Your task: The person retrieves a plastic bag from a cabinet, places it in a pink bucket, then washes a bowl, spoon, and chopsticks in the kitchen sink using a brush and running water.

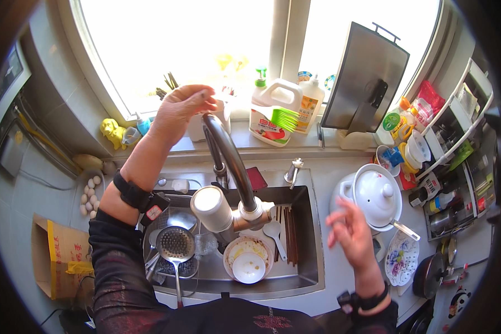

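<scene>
My left hand (190, 107) is raised over the windowsill, behind the tap (228, 150). Its fingers are curled together above a whitish container (202, 129); whether anything is between them is hidden. My right hand (353, 236) hovers empty to the right of the sink, fingers apart, in front of a white lidded pot (376, 196). A white filter (211, 207) is fitted on the tap. In the sink (309, 245) are a food-stained plate (235, 249) with a white bowl (249, 268) on it, a white spoon (274, 239) and several chopsticks (291, 236).
A wire basket (192, 270) and a skimmer (175, 245) fill the sink's left part. Detergent jugs (271, 125), a green brush (284, 118) and a cleaver-like metal board (364, 78) stand along the sill. Eggs (89, 197) and a cardboard box (61, 256) are left; a flowered plate (402, 259) lies right.
</scene>
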The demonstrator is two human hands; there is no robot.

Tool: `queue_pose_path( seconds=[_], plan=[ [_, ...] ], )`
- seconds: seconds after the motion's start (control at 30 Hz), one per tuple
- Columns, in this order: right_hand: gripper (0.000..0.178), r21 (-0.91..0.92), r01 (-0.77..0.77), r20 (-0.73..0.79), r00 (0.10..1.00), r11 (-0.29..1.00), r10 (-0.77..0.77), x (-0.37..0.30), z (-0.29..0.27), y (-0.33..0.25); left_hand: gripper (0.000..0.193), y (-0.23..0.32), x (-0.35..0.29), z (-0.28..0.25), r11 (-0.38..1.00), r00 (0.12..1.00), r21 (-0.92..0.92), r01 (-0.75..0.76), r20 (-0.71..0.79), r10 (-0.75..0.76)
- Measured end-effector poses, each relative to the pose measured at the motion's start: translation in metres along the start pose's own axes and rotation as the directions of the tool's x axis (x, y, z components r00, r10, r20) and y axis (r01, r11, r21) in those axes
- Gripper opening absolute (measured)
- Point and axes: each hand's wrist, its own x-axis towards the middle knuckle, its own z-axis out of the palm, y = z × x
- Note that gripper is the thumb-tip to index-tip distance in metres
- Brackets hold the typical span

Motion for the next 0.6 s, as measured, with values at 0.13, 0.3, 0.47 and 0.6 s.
queue_pose_path(
  seconds=[0.13,0.3,0.47,0.6],
  plan=[
    [0.067,0.139,0.264,0.007,0.964,0.954,-0.267,0.079,0.038,-0.053,0.022,0.029,-0.009,0.028,1.000,0.996,0.007,-0.003,0.084,0.003],
    [0.044,0.326,0.254,0.056,0.956,0.911,-0.287,0.115,0.072,-0.083,0.023,0.036,-0.016,0.044,1.000,0.994,-0.023,-0.011,0.110,0.014],
    [0.029,0.337,0.257,0.009,0.961,0.906,-0.276,0.139,0.075,-0.082,0.024,0.014,-0.012,0.028,0.999,0.997,0.009,-0.052,0.053,0.052],
    [0.028,0.188,0.293,-0.042,0.956,0.938,-0.290,0.171,0.064,-0.078,0.031,-0.012,0.001,-0.027,0.880,0.981,0.460,-0.115,-0.087,0.174]
  ],
)
